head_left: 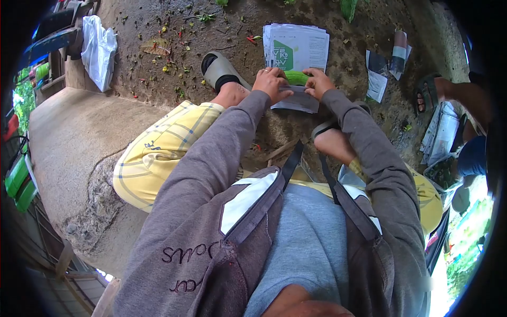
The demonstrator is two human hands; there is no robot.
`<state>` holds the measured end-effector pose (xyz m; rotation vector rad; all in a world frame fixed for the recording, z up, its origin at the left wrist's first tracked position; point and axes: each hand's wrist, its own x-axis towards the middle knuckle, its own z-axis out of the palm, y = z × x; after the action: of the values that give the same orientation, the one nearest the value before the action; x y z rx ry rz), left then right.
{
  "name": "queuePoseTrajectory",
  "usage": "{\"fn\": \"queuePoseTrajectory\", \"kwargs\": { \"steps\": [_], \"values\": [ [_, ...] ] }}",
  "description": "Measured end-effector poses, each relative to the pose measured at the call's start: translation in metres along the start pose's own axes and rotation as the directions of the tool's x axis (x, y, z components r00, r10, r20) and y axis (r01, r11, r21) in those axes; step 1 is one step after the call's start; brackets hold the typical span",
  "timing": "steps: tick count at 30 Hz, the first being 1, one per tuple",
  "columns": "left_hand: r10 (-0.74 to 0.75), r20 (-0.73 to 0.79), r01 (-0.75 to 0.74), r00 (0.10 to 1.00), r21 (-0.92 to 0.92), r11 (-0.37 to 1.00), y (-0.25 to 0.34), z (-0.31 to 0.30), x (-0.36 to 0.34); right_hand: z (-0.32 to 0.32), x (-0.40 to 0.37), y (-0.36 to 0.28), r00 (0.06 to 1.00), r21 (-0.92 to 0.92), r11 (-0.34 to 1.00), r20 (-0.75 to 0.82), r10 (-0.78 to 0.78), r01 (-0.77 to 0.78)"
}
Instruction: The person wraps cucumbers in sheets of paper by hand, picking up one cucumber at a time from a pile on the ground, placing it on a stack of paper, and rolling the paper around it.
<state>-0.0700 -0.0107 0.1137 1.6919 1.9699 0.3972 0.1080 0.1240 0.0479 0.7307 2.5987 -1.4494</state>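
Note:
My left hand (271, 84) and my right hand (319, 83) are close together over a stack of printed paper sheets (314, 46) on the ground. Between them lies a long, curved green thing (297, 77), partly covered by my fingers; its kind is not clear. A sheet of paper (297, 100) hangs on the near side of it. Closed fingers of both hands grip this sheet at its left and right sides, against the green thing. The stack has a green printed patch and sits just beyond my hands.
A paper-wrapped roll (398, 53) and a loose paper (376, 79) lie to the right. Another person's sandalled foot (426, 95) is at the far right, near folded newspapers (441, 132). A white plastic bag (98, 53) hangs left, above a concrete ledge (79, 137).

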Motion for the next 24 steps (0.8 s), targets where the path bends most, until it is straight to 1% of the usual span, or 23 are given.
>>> {"fn": "queuePoseTrajectory", "kwargs": {
  "steps": [4, 7, 8, 10, 13, 14, 15, 16, 17, 18, 19, 20, 21, 22, 23, 24],
  "values": [
    [-0.029, 0.016, 0.029, 0.999, 0.019, 0.999, -0.005, 0.005, 0.010, -0.004, 0.006, 0.002, 0.998, 0.043, 0.998, 0.043, 0.046, -0.048],
    [-0.030, -0.029, 0.032, 0.999, 0.042, 0.999, -0.012, 0.010, 0.018, -0.011, 0.008, -0.009, 0.993, -0.001, 0.999, -0.111, -0.039, 0.039],
    [-0.026, -0.051, 0.029, 0.998, 0.053, 0.998, -0.015, 0.012, 0.021, -0.016, 0.007, -0.017, 0.978, -0.085, 0.991, -0.172, -0.120, 0.107],
    [-0.070, -0.043, 0.071, 0.997, 0.033, 0.997, -0.021, 0.012, 0.029, -0.032, 0.002, -0.054, 0.919, -0.263, 0.940, -0.269, -0.290, 0.219],
    [-0.109, -0.043, 0.110, 0.993, 0.025, 0.994, -0.026, 0.012, 0.040, -0.017, 0.005, -0.064, 0.930, -0.313, 0.899, -0.104, -0.353, 0.306],
    [-0.119, -0.048, 0.120, 0.992, 0.028, 0.992, -0.029, 0.012, 0.044, -0.010, 0.009, -0.060, 0.932, -0.356, 0.897, -0.146, -0.332, 0.263],
    [-0.119, -0.077, 0.122, 0.990, 0.031, 0.992, -0.027, 0.006, 0.046, 0.000, 0.015, -0.055, 0.931, -0.395, 0.892, -0.189, -0.313, 0.220],
    [-0.171, -0.184, 0.176, 0.968, 0.010, 0.984, -0.023, 0.005, 0.045, 0.007, 0.020, -0.049, 0.927, -0.428, 0.886, -0.232, -0.296, 0.176],
    [-0.223, -0.286, 0.229, 0.932, -0.015, 0.973, -0.019, 0.003, 0.042, 0.012, 0.026, -0.042, 0.912, -0.419, 0.890, -0.268, -0.310, 0.179],
    [-0.273, -0.382, 0.278, 0.883, -0.043, 0.960, -0.016, 0.002, 0.038, 0.014, 0.031, -0.036, 0.924, -0.401, 0.899, -0.247, -0.290, 0.175],
    [-0.431, -0.355, 0.413, 0.829, -0.130, 0.901, -0.014, 0.009, 0.031, 0.013, 0.037, -0.031, 0.935, -0.384, 0.907, -0.226, -0.272, 0.171],
    [-0.616, -0.234, 0.555, 0.752, -0.281, 0.783, -0.016, 0.017, 0.024, 0.012, 0.040, -0.026, 0.945, -0.370, 0.914, -0.205, -0.255, 0.166],
    [-0.760, -0.083, 0.675, 0.645, -0.403, 0.617, -0.020, 0.029, 0.018, 0.007, 0.043, -0.027, 0.954, -0.335, 0.928, -0.186, -0.233, 0.161],
    [-0.851, 0.088, 0.767, 0.517, -0.489, 0.416, -0.022, 0.038, 0.015, -0.002, 0.047, -0.029, 0.963, -0.304, 0.940, -0.168, -0.212, 0.154],
    [-0.849, 0.218, 0.704, 0.481, -0.674, 0.226, -0.023, 0.049, 0.015, -0.009, 0.050, -0.031, 0.971, -0.274, 0.951, -0.148, -0.190, 0.144],
    [-0.811, 0.353, 0.607, 0.466, -0.795, 0.002, -0.020, 0.056, 0.017, -0.010, 0.054, -0.028, 0.972, -0.191, 0.973, -0.167, -0.163, 0.130]
  ]
}}
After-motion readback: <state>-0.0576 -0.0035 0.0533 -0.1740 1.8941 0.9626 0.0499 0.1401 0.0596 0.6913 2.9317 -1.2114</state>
